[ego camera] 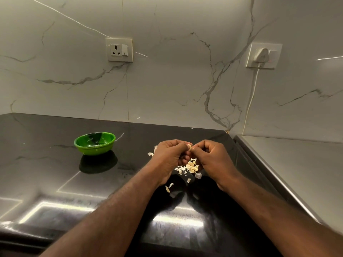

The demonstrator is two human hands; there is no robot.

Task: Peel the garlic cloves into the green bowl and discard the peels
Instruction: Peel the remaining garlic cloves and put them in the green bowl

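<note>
Over a dark glossy counter [55, 173], marble wall behind. Pinching a clove [189, 147] between left hand [170, 156] and right hand [213, 160], fingers curled tight on it, just above the pile [192, 166] of cloves and peels; probably weighs nothing, firm but slick once bare, so best nipping the papery skin at the tip. Can't spot anything in the bowl [94, 150], well off left.

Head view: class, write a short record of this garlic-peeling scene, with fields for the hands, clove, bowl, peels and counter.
left hand: pinches the garlic clove
right hand: pinches the same clove, opposite side
garlic clove: held over the counter between both hands
green bowl: upright on the counter, left of the hands; no cloves seen inside
peels: scattered on the counter beneath the hands
counter: dark, glossy
</note>
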